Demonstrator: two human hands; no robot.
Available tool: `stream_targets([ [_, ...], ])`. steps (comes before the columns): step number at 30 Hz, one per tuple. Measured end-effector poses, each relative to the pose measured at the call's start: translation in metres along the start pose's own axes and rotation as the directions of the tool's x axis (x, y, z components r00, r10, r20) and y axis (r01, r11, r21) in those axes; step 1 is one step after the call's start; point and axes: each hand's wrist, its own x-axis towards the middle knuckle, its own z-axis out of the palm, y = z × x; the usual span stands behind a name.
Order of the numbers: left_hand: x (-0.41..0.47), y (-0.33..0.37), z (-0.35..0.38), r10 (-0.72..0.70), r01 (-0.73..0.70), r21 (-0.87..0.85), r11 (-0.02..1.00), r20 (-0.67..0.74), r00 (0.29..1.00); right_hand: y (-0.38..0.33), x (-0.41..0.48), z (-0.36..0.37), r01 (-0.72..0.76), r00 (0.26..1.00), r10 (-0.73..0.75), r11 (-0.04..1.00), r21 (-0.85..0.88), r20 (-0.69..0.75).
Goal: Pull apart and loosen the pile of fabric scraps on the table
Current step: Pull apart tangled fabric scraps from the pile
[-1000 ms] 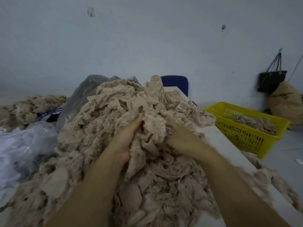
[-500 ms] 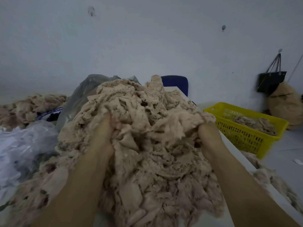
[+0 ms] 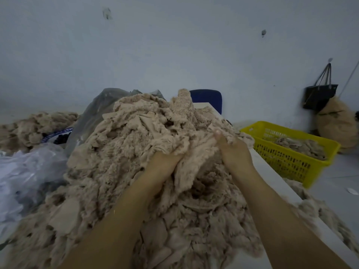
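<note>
A tall pile of beige fabric scraps [image 3: 136,144] covers most of the white table [image 3: 275,177]. My left hand [image 3: 161,167] is sunk into the pile's upper middle, its fingers buried under a fold of scraps. My right hand [image 3: 233,152] sits just to the right of it, fingers curled into a clump near the pile's right shoulder, one fingertip showing on top. Between the two hands a hollow has formed in the scraps.
A yellow plastic basket [image 3: 291,152] with scraps stands on the floor at the right. Clear plastic bags [image 3: 25,171] lie at the left, another scrap heap [image 3: 33,127] behind them. A blue chair back [image 3: 207,98], a black bag [image 3: 320,96] and a stuffed sack [image 3: 336,123] stand by the wall.
From a wide spread half a second ago, both hands have come back together at the pile's right side and dug into a fresh clump there.
</note>
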Motion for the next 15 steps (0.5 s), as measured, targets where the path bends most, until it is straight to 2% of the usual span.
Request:
stream_targets([
  [2, 0.003, 0.001, -0.012, -0.06, 0.054, -0.07, 0.996, -0.092, 0.994, 0.009, 0.006, -0.011, -0.06, 0.99, 0.05, 0.996, -0.07, -0.129],
  [4, 0.006, -0.001, -0.025, -0.01, -0.004, -0.108, 0.994, -0.133, 0.991, 0.013, 0.008, -0.029, -0.103, 0.964, 0.077, 0.991, -0.09, -0.254],
  [5, 0.008, -0.004, -0.026, 0.046, -0.058, -0.084, 0.995, -0.135, 0.99, 0.013, 0.007, -0.032, -0.076, 0.968, 0.045, 0.99, -0.115, -0.248],
  [7, 0.01, -0.009, -0.019, 0.136, -0.138, -0.018, 0.99, -0.096, 0.986, 0.001, -0.002, -0.019, 0.053, 0.996, -0.063, 0.987, -0.149, -0.065],
  [9, 0.0, -0.01, -0.006, 0.194, -0.195, -0.002, 0.981, -0.068, 0.979, -0.012, -0.016, 0.015, 0.164, 0.969, -0.133, 0.976, -0.141, 0.207],
  [10, -0.007, -0.003, 0.001, 0.163, -0.164, -0.067, 0.984, -0.016, 0.986, -0.013, -0.021, 0.032, 0.224, 0.938, -0.17, 0.962, -0.154, 0.301],
  [11, -0.006, 0.003, 0.008, 0.076, -0.068, -0.073, 0.995, 0.104, 0.992, -0.013, -0.022, 0.045, 0.273, 0.916, -0.202, 0.946, -0.172, 0.345],
  [13, -0.001, -0.002, 0.005, 0.097, -0.107, 0.024, 0.994, 0.257, 0.962, -0.011, -0.012, 0.048, 0.277, 0.932, -0.213, 0.941, -0.195, 0.294],
  [14, -0.006, -0.002, -0.001, 0.164, -0.209, 0.118, 0.971, 0.307, 0.937, -0.007, -0.005, 0.042, 0.245, 0.956, -0.196, 0.944, -0.223, 0.219],
  [15, -0.007, -0.006, -0.009, 0.136, -0.19, 0.118, 0.975, 0.358, 0.924, -0.001, 0.003, 0.034, 0.199, 0.976, -0.166, 0.943, -0.266, 0.142],
])
